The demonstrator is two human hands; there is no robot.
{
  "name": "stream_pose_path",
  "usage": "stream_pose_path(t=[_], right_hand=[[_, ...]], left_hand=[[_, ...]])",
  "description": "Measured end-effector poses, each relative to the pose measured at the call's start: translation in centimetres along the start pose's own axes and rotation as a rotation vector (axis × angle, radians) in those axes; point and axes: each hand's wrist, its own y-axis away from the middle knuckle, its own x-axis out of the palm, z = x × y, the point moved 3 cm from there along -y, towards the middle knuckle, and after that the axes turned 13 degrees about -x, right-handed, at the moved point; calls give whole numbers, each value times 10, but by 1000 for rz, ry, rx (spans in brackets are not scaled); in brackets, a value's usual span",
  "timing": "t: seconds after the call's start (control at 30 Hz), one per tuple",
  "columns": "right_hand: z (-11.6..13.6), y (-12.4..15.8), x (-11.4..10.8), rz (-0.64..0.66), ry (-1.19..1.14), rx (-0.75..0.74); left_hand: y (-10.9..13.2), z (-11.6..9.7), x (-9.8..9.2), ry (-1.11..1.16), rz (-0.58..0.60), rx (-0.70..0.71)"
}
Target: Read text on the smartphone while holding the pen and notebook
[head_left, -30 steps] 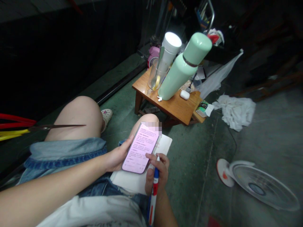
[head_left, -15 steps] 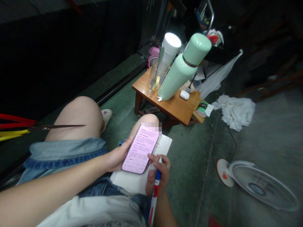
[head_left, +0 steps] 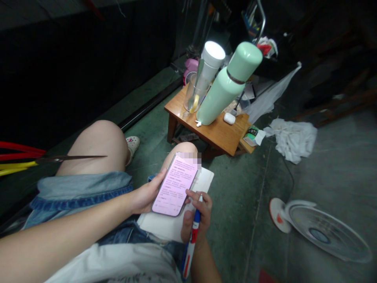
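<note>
A smartphone [head_left: 173, 186] with a lit pinkish page of text is gripped by my left hand [head_left: 149, 193], thumb along its left edge. My right hand [head_left: 198, 216] holds a blue, white and red pen [head_left: 194, 232], tip pointing up. One right finger reaches over the phone's lower right edge, close to the screen or touching it; which, I cannot tell. Beneath the phone, white paper or a booklet [head_left: 165, 227] lies on my lap. Scissors [head_left: 44, 159] with red and yellow handles rest by my left thigh, their blades over the leg.
Ahead stands a low wooden stool [head_left: 218, 137] bearing a green thermos bottle [head_left: 222, 94], a clear cup [head_left: 193, 94], a white-lidded container [head_left: 213, 55] and a white earbud case [head_left: 229, 118]. On the floor to the right are a crumpled white cloth [head_left: 294, 137] and a fan [head_left: 319, 236].
My right hand has shifted very slightly, its finger a little higher at the phone's edge, and the pen has moved with it. The left hand and phone stay in place.
</note>
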Motion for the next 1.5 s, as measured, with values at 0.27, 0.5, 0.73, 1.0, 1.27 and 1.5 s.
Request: stream_pose_path(t=[0.27,0.5,0.73,1.0,1.27,1.5], right_hand=[[1,-2,0,-1,20,-5],[-1,2,0,2,-6,23],[-1,0,1,9,27,2],[-1,2,2,13,-25,22],[2,-4,1,64,-64,26],[6,-8,-2,97,-111,-16]], left_hand=[[0,1,-2,-1,-4,8],[-1,2,-1,0,2,-12],[-1,1,-2,0,4,0],[3,1,2,-27,47,-9],[1,1,1,-38,79,7],[1,1,0,-42,79,-4]])
